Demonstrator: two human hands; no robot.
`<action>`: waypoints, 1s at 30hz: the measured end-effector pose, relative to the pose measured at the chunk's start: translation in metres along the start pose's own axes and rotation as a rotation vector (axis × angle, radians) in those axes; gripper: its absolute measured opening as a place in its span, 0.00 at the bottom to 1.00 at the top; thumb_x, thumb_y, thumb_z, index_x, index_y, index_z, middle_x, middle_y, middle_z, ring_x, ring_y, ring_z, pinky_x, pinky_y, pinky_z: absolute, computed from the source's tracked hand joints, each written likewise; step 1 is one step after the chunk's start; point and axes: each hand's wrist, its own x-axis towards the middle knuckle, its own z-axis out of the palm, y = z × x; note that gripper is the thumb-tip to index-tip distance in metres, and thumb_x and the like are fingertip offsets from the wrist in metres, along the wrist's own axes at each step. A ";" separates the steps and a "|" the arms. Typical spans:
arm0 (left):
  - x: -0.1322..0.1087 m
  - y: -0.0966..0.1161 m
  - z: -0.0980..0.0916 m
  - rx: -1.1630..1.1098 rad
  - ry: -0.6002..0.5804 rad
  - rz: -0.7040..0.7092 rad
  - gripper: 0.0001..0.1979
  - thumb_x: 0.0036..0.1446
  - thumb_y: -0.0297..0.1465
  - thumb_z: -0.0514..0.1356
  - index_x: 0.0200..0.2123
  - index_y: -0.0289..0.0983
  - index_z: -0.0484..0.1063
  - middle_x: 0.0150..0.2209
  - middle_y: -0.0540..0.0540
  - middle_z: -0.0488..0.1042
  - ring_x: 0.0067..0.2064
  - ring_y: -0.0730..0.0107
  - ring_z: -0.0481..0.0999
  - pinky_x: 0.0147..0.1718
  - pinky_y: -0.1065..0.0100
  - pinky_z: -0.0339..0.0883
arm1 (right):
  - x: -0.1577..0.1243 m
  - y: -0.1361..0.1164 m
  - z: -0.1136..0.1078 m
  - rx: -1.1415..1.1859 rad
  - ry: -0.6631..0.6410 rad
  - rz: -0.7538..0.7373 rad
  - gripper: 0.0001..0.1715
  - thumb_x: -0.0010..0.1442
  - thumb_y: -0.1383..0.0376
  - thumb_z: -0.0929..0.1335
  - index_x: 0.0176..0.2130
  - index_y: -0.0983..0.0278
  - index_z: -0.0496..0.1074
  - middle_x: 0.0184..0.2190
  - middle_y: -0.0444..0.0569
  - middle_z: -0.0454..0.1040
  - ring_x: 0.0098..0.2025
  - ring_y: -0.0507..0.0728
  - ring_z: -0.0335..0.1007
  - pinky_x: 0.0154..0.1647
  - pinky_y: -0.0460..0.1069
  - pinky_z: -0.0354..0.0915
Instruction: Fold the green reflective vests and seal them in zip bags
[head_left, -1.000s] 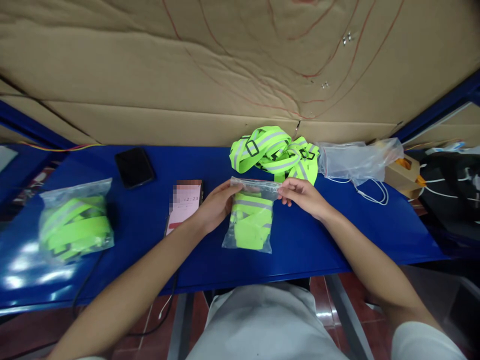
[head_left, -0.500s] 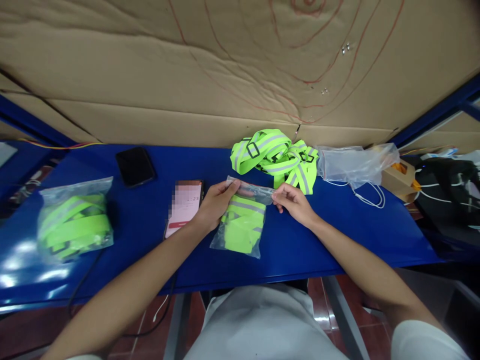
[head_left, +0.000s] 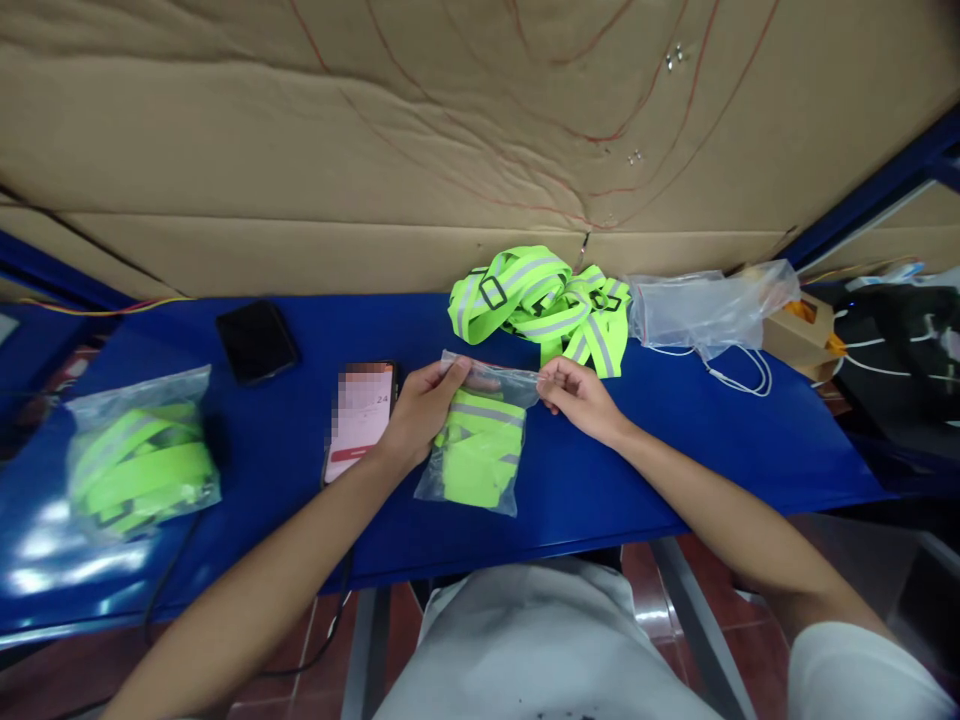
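Observation:
In front of me a clear plastic bag [head_left: 429, 487] holds a folded neon-yellow reflective strap [head_left: 480, 455] with grey stripes. My left hand [head_left: 427, 405] is closed on the bag's upper left edge, thumb on top. At the upper right corner of the same bag, my right hand [head_left: 574, 395] pinches the plastic between thumb and fingers. The top edge is stretched between both hands. Just beyond them lies a loose heap of reflective straps [head_left: 544, 300] with black buckles.
Another bag of straps [head_left: 142, 455] sits at the left. A dark phone [head_left: 257, 341] and a lit phone [head_left: 361, 420] lie on the blue table [head_left: 637, 510]. Clear bags [head_left: 682, 312], a white cord [head_left: 739, 375] and a cardboard box [head_left: 802, 340] stand at the right.
My view has shifted slightly. Both hands keep hold of the bag's top edge, with the right hand still at its right corner. The strap inside lies as before.

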 end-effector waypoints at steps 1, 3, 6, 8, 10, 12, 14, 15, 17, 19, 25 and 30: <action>0.000 -0.001 0.000 0.001 -0.012 0.005 0.20 0.58 0.48 0.68 0.35 0.34 0.82 0.34 0.42 0.85 0.26 0.68 0.79 0.25 0.71 0.73 | 0.000 0.001 0.000 -0.008 -0.009 -0.003 0.23 0.59 0.46 0.73 0.36 0.62 0.69 0.23 0.39 0.68 0.23 0.49 0.64 0.24 0.45 0.62; -0.001 -0.002 0.001 -0.001 -0.037 0.003 0.21 0.59 0.48 0.68 0.35 0.34 0.82 0.37 0.40 0.85 0.29 0.66 0.81 0.26 0.71 0.74 | -0.001 0.002 0.000 -0.026 -0.020 -0.013 0.22 0.60 0.47 0.73 0.36 0.62 0.70 0.24 0.39 0.68 0.23 0.49 0.63 0.25 0.45 0.61; -0.003 -0.003 0.003 0.006 -0.050 -0.015 0.21 0.59 0.48 0.68 0.37 0.33 0.82 0.39 0.39 0.85 0.30 0.64 0.82 0.24 0.71 0.72 | -0.001 0.004 0.000 -0.061 -0.024 -0.032 0.18 0.62 0.51 0.71 0.35 0.63 0.70 0.23 0.39 0.67 0.23 0.48 0.61 0.25 0.45 0.57; -0.005 -0.003 0.004 0.013 -0.042 -0.014 0.22 0.59 0.49 0.68 0.38 0.33 0.82 0.40 0.38 0.85 0.31 0.63 0.82 0.25 0.71 0.73 | -0.002 0.005 -0.001 -0.083 -0.031 -0.041 0.16 0.63 0.53 0.70 0.35 0.63 0.70 0.24 0.39 0.67 0.24 0.48 0.61 0.26 0.45 0.57; -0.006 -0.003 0.006 0.017 -0.032 -0.010 0.23 0.57 0.50 0.69 0.39 0.33 0.81 0.39 0.39 0.86 0.32 0.62 0.83 0.27 0.70 0.74 | -0.002 0.005 -0.001 -0.102 -0.039 -0.052 0.14 0.64 0.55 0.69 0.36 0.63 0.70 0.25 0.40 0.68 0.26 0.48 0.62 0.27 0.45 0.57; -0.007 -0.003 0.008 0.021 -0.041 -0.016 0.25 0.56 0.51 0.69 0.40 0.33 0.81 0.38 0.39 0.86 0.32 0.61 0.83 0.28 0.68 0.75 | -0.003 0.005 0.000 -0.120 -0.043 -0.065 0.12 0.63 0.57 0.70 0.35 0.63 0.70 0.27 0.41 0.68 0.27 0.48 0.61 0.28 0.45 0.57; -0.008 -0.004 0.009 0.020 -0.062 -0.024 0.26 0.55 0.52 0.69 0.40 0.33 0.81 0.36 0.40 0.85 0.31 0.61 0.83 0.30 0.67 0.76 | -0.003 0.004 0.000 -0.139 -0.044 -0.078 0.10 0.62 0.60 0.70 0.34 0.64 0.70 0.26 0.41 0.67 0.27 0.48 0.60 0.28 0.45 0.56; -0.008 -0.004 0.009 0.016 -0.072 -0.026 0.26 0.55 0.52 0.69 0.40 0.33 0.81 0.36 0.40 0.85 0.31 0.61 0.82 0.31 0.67 0.76 | -0.003 0.003 0.000 -0.148 -0.046 -0.083 0.09 0.62 0.60 0.69 0.34 0.64 0.70 0.27 0.40 0.66 0.27 0.48 0.60 0.28 0.45 0.56; -0.007 -0.006 0.009 0.016 -0.082 -0.020 0.26 0.56 0.52 0.69 0.41 0.33 0.82 0.35 0.40 0.85 0.31 0.62 0.82 0.32 0.66 0.76 | -0.004 0.002 0.000 -0.169 -0.058 -0.093 0.08 0.61 0.61 0.69 0.35 0.64 0.70 0.28 0.41 0.67 0.28 0.48 0.61 0.29 0.45 0.57; -0.007 -0.007 0.008 0.047 -0.089 -0.001 0.26 0.56 0.52 0.69 0.41 0.33 0.82 0.34 0.42 0.84 0.31 0.64 0.81 0.32 0.68 0.74 | -0.004 0.001 0.000 -0.191 -0.082 -0.103 0.07 0.61 0.62 0.69 0.36 0.64 0.70 0.28 0.41 0.68 0.28 0.48 0.61 0.29 0.45 0.57; -0.009 -0.009 0.009 0.149 -0.119 0.034 0.26 0.56 0.53 0.68 0.41 0.35 0.83 0.32 0.47 0.82 0.30 0.70 0.75 0.29 0.73 0.67 | -0.006 -0.006 -0.001 -0.254 -0.146 -0.132 0.06 0.62 0.63 0.69 0.37 0.64 0.70 0.28 0.40 0.67 0.27 0.48 0.60 0.28 0.44 0.55; -0.010 -0.010 0.011 0.141 -0.135 0.038 0.26 0.55 0.53 0.68 0.41 0.35 0.83 0.33 0.46 0.81 0.31 0.70 0.74 0.30 0.72 0.66 | -0.010 -0.011 0.000 -0.286 -0.185 -0.173 0.10 0.67 0.60 0.68 0.36 0.64 0.71 0.25 0.40 0.65 0.25 0.48 0.57 0.26 0.44 0.53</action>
